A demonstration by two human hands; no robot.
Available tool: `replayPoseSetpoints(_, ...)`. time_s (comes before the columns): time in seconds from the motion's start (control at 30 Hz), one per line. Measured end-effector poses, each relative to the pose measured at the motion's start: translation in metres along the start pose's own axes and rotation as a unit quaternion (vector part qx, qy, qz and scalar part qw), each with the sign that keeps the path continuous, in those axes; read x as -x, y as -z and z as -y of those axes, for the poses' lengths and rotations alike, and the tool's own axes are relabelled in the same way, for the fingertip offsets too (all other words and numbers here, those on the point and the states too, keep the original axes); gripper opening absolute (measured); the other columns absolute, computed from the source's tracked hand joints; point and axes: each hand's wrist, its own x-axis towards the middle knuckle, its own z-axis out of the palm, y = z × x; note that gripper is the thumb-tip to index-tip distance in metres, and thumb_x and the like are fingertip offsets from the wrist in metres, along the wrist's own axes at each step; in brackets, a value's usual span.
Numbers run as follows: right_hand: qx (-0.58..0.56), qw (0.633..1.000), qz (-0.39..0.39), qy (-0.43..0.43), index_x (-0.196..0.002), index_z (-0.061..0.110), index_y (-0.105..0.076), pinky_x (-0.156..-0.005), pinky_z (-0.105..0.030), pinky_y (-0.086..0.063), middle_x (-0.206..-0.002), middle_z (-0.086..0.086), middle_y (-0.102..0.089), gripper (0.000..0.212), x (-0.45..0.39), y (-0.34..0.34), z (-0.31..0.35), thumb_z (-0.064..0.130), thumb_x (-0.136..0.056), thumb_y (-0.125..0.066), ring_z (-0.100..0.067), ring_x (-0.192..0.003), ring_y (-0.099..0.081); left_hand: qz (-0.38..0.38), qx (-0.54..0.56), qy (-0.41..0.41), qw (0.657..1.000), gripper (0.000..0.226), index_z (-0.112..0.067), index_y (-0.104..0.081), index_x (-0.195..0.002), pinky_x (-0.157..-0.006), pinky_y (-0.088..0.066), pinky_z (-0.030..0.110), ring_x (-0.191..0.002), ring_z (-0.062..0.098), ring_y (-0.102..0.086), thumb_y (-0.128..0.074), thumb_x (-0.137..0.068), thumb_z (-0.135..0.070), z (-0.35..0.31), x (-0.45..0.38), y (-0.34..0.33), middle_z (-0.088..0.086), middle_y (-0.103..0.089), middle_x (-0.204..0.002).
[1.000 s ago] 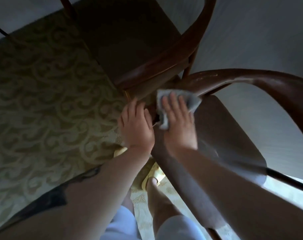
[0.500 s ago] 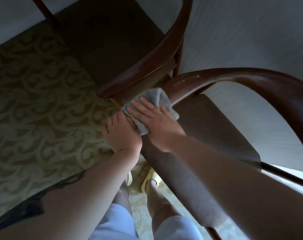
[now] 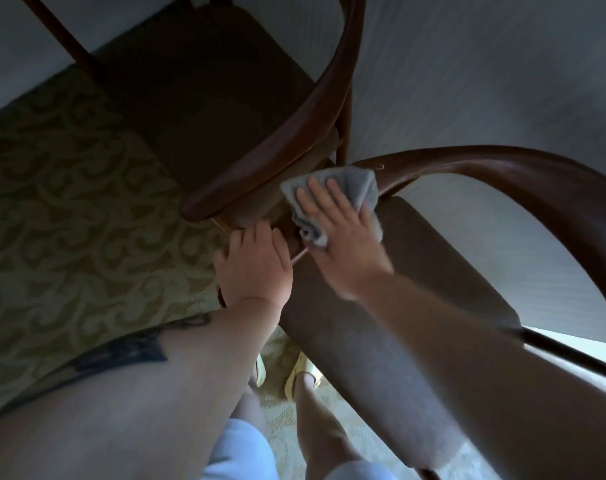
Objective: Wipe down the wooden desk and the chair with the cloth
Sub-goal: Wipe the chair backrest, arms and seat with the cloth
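Note:
A dark wooden chair (image 3: 468,168) with a curved back rail and a brown padded seat (image 3: 416,271) stands right below me. My right hand (image 3: 339,233) lies flat on a grey cloth (image 3: 357,187) and presses it onto the seat's far corner, where the rail's end comes down. My left hand (image 3: 256,268) grips the seat's front left corner, its fingers curled over the edge. The desk is not in view.
A second, similar wooden chair (image 3: 287,133) stands just beyond, its curved rail close to the cloth. A patterned olive carpet (image 3: 69,202) covers the floor on the left. A pale wall (image 3: 485,64) fills the upper right. My feet in yellow slippers (image 3: 301,372) are below the seat.
My right hand has swept the cloth from the seat's left corner towards the right, up to the rail's end. My left hand has stayed on the seat's edge.

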Motion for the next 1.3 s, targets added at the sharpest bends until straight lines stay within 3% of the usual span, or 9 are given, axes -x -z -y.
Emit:
replayPoseSetpoints(0.1,-0.134,0.990,0.000,-0.030,-0.154,0.037,-0.002,-0.114,-0.027,0.022,-0.158,0.020,0.011,0.058,0.022,-0.021,0.037,0.044,-0.100,-0.023,0.000,-0.143,0.023,-0.012,-0.012,-0.016,1.000,0.027,-0.014,-0.057,-0.091,-0.066,-0.040,0.037,-0.083,0.029,-0.058,-0.040,-0.087,-0.035,0.004,0.005,-0.002,0.005,-0.064,-0.086)
replayPoseSetpoints(0.23,0.007,0.990,0.075,0.117,-0.154,0.038,0.001,-0.116,-0.034,0.018,-0.160,0.018,0.010,0.059,-0.012,0.008,-0.009,0.038,-0.104,-0.031,-0.003,-0.145,0.020,0.024,-0.002,0.004,1.000,0.032,-0.014,-0.057,-0.094,-0.069,-0.040,0.039,-0.089,0.030,-0.057,-0.032,-0.091,-0.033,0.002,0.002,-0.001,0.005,-0.065,-0.091)
replayPoseSetpoints(0.43,-0.104,0.988,-0.105,0.041,-0.142,0.019,-0.048,-0.111,-0.044,-0.034,-0.156,-0.003,-0.032,0.069,-0.005,-0.006,0.013,-0.005,-0.079,-0.061,-0.027,-0.139,-0.036,0.027,0.014,0.001,1.000,0.033,-0.012,-0.056,-0.088,-0.064,-0.042,0.040,-0.081,0.031,-0.057,-0.029,-0.094,-0.029,0.001,0.001,-0.001,0.007,-0.062,-0.082)
replayPoseSetpoints(0.57,-0.172,0.964,-0.198,-0.048,-0.136,0.013,-0.049,-0.085,-0.045,-0.057,-0.150,-0.005,-0.031,0.062,-0.004,-0.006,0.024,0.011,-0.078,-0.071,-0.029,-0.134,-0.040,0.056,0.019,0.009,0.998,0.037,-0.014,-0.055,-0.085,-0.065,-0.038,0.037,-0.082,0.029,-0.056,-0.025,-0.094,-0.033,0.001,-0.001,0.001,0.004,-0.062,-0.082)
replayPoseSetpoints(0.67,-0.129,0.967,-0.199,-0.093,-0.117,0.011,-0.067,-0.087,-0.049,-0.054,-0.139,-0.009,-0.048,0.041,0.010,-0.016,0.023,0.018,-0.077,-0.076,-0.030,-0.126,-0.044,0.052,0.048,0.000,0.998,0.034,-0.015,-0.056,-0.086,-0.068,-0.041,0.038,-0.084,0.027,-0.057,-0.027,-0.094,-0.031,0.003,-0.001,0.005,0.002,-0.063,-0.084)
replayPoseSetpoints(0.87,-0.075,0.974,-0.213,0.009,-0.110,0.014,-0.073,-0.069,-0.037,-0.055,-0.109,-0.007,-0.063,0.034,-0.001,-0.004,-0.005,0.009,-0.078,-0.068,-0.029,-0.104,-0.057,0.072,0.050,-0.037,0.995,0.045,-0.011,-0.061,-0.113,-0.088,-0.043,0.045,-0.115,0.028,-0.056,-0.025,-0.095,-0.030,-0.001,-0.006,0.006,0.007,-0.066,-0.117)
replayPoseSetpoints(1.0,-0.170,0.949,-0.225,-0.141,-0.110,0.011,-0.070,-0.073,-0.037,-0.052,-0.109,-0.007,-0.061,0.038,-0.002,-0.005,0.011,0.000,-0.073,-0.069,-0.031,-0.101,-0.054,0.069,0.042,-0.101,0.992,0.042,-0.006,-0.058,-0.123,-0.093,-0.045,0.046,-0.116,0.031,-0.057,-0.037,-0.093,-0.027,-0.018,-0.028,-0.001,0.012,-0.063,-0.124)
replayPoseSetpoints(1.17,-0.138,0.983,-0.108,-0.060,-0.125,0.019,-0.062,-0.082,-0.044,-0.050,-0.120,-0.008,-0.052,0.046,-0.026,0.021,-0.012,0.006,-0.081,-0.064,-0.030,-0.109,-0.048,0.073,0.008,-0.091,0.993,0.053,-0.006,-0.056,-0.127,-0.096,-0.041,0.046,-0.121,0.031,-0.053,-0.025,-0.094,-0.034,-0.028,-0.035,-0.004,0.013,-0.061,-0.127)
replayPoseSetpoints(1.3,-0.131,0.953,-0.193,-0.191,-0.136,0.019,-0.055,-0.080,-0.041,-0.052,-0.124,-0.010,-0.048,0.050,-0.013,0.016,-0.020,0.008,-0.087,-0.061,-0.031,-0.113,-0.045,0.079,-0.033,-0.074,0.994,0.048,-0.016,-0.050,-0.136,-0.094,-0.041,0.046,-0.122,0.027,-0.050,-0.027,-0.099,-0.036,-0.031,-0.037,-0.004,0.007,-0.059,-0.131)
